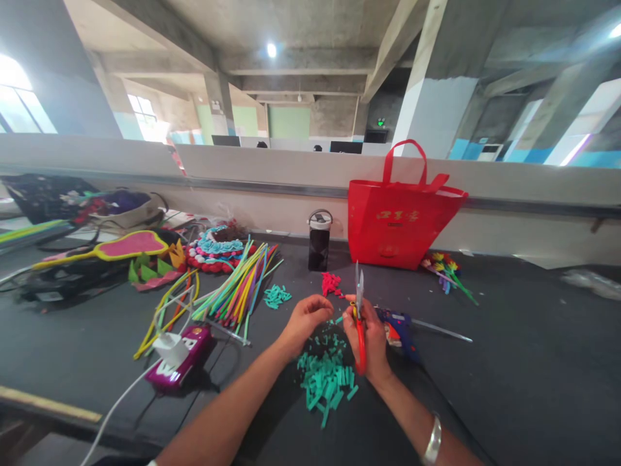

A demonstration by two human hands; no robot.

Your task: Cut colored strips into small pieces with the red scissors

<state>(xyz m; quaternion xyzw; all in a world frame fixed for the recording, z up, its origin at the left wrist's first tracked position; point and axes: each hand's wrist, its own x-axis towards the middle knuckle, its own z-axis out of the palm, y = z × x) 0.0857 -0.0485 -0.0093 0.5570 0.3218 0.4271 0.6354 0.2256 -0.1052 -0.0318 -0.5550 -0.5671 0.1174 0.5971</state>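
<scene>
My right hand (pixel 374 338) is closed around red-handled scissors (pixel 360 343), their blades pointing up and away from me. By its fingertips shows a small teal strip (pixel 338 320). My left hand (pixel 305 321) is just to the left, thumb and fingers pinched together; whatever is between them is hidden or too small to name. Below both hands lies a loose pile of cut teal pieces (pixel 326 382), with smaller scraps at its upper end. Beyond the hands sit a small heap of red pieces (pixel 330 283) and another of teal pieces (pixel 277 296).
A hot glue gun (pixel 405 335) lies right of my right hand. Behind stand a dark tumbler (pixel 319 244) and a red bag (pixel 402 223). Leftward are colourful pipe cleaners (pixel 237 285) and a purple power strip (pixel 180 362) with its cable. A pipe-cleaner flower bunch (pixel 445 270) lies at right.
</scene>
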